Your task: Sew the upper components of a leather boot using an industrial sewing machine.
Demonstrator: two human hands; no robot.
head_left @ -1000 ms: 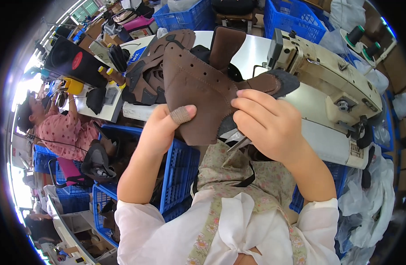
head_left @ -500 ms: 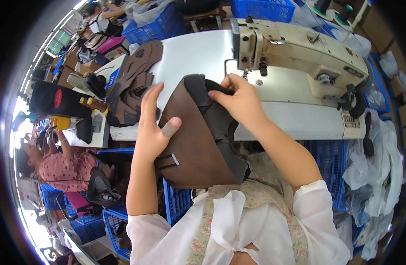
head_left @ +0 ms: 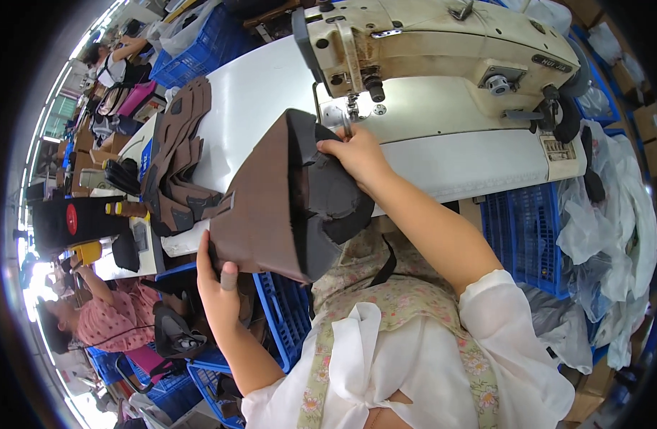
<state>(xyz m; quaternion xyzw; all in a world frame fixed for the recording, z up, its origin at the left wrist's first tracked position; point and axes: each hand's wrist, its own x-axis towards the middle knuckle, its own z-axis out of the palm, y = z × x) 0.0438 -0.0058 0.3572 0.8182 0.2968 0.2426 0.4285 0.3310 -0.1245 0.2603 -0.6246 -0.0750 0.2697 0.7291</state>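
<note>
A brown leather-like boot upper (head_left: 260, 204), curved into a tube with black lining (head_left: 335, 189) showing inside, hangs in front of the sewing machine (head_left: 443, 53). My right hand (head_left: 360, 159) pinches its far black edge just in front of the needle and presser foot (head_left: 352, 107). At the lower left edge of the upper, my left hand (head_left: 219, 289) touches it with the index finger stretched out and the thumb apart. A wrap covers part of that thumb. Its other fingers are mostly hidden behind the upper.
Brown cut pieces (head_left: 178, 154) lie stacked at the table's left side. Blue crates (head_left: 525, 236) stand below the table, and plastic bags (head_left: 604, 229) hang at the right. A person in a pink top (head_left: 121, 311) sits at the left.
The upper has turned and shifted left, so more of its lining shows. My left hand has moved down to its lower left edge. My right hand keeps the black edge, nearer the needle.
</note>
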